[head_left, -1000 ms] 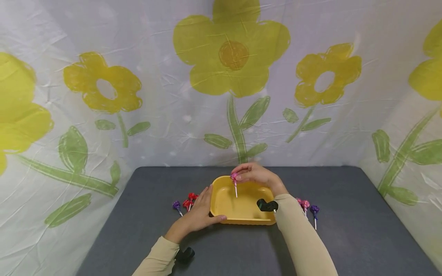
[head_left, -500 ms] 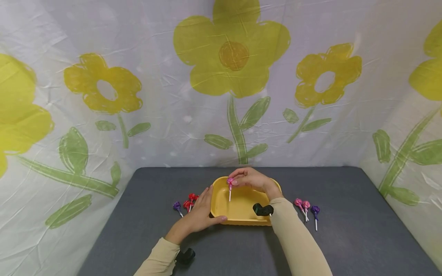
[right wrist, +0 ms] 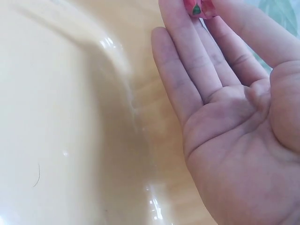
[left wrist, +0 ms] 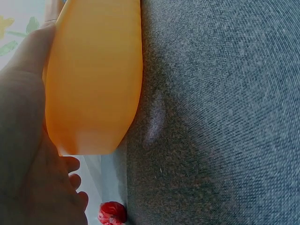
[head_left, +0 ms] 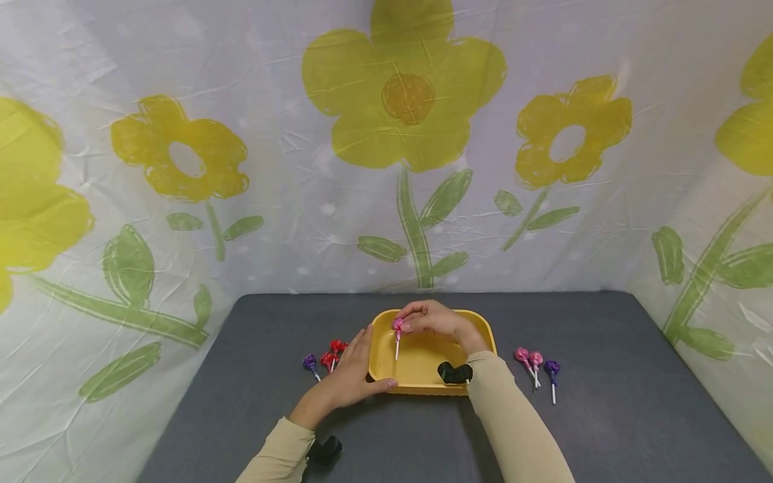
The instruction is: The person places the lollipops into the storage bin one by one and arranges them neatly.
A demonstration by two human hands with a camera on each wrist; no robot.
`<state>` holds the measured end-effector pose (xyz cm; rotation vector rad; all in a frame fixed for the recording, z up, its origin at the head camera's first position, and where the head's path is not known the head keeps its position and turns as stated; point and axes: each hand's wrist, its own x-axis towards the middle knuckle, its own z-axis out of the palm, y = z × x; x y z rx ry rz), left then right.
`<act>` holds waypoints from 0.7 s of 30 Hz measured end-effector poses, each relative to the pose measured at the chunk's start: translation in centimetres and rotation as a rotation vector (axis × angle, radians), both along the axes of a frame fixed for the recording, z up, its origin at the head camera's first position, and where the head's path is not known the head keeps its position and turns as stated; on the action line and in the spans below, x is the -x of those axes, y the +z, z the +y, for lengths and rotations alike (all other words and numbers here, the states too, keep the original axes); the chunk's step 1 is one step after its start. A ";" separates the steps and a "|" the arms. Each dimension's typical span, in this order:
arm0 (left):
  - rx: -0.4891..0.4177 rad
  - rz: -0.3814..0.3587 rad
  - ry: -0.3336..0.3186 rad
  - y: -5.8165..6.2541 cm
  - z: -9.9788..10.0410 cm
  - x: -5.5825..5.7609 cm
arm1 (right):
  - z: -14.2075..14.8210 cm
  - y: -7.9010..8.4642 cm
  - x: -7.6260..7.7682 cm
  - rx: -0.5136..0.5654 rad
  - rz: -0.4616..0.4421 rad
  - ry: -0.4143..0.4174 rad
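A pink lollipop [head_left: 397, 325] hangs stick-down from the fingertips of my right hand [head_left: 436, 319], over the inside of a yellow tray [head_left: 431, 389]. In the right wrist view its wrapped pink head [right wrist: 200, 7] is pinched at the top edge, and the stick is hidden. My left hand [head_left: 350, 376] rests against the tray's near left corner, its fingers fairly straight along the left side and its thumb on the front rim. The left wrist view shows this hand [left wrist: 28, 140] against the tray's orange-looking wall [left wrist: 93, 79].
Left of the tray lie red lollipops [head_left: 328, 360] and a purple lollipop [head_left: 310, 363], partly behind my left hand. To its right lie two pink lollipops [head_left: 535, 360] and a purple one [head_left: 552, 367]. A flowered cloth [head_left: 290, 221] hangs behind the grey table [head_left: 604, 429].
My right hand has moved left and down with the pink lollipop, lower over the tray. My left hand has stayed at the tray's corner.
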<state>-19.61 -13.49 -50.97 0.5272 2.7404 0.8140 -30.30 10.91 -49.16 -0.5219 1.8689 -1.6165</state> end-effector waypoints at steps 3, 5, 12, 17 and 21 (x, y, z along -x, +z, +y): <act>-0.001 0.001 0.000 0.0 0.0 0.0 | -0.1 -0.1 0.0 0.015 -0.004 -0.002; -0.006 0.000 0.000 0.0 0.0 0.0 | -0.1 -0.2 0.0 0.021 -0.005 0.001; -0.003 0.005 -0.002 0.0 0.0 0.0 | -0.4 -0.3 -0.1 0.028 -0.013 0.007; -0.005 0.004 -0.007 0.0 0.0 0.0 | -0.4 -0.6 -0.1 0.024 -0.005 0.012; -0.003 0.008 -0.007 0.0 0.0 0.0 | -0.4 -0.7 -0.1 0.009 0.008 0.023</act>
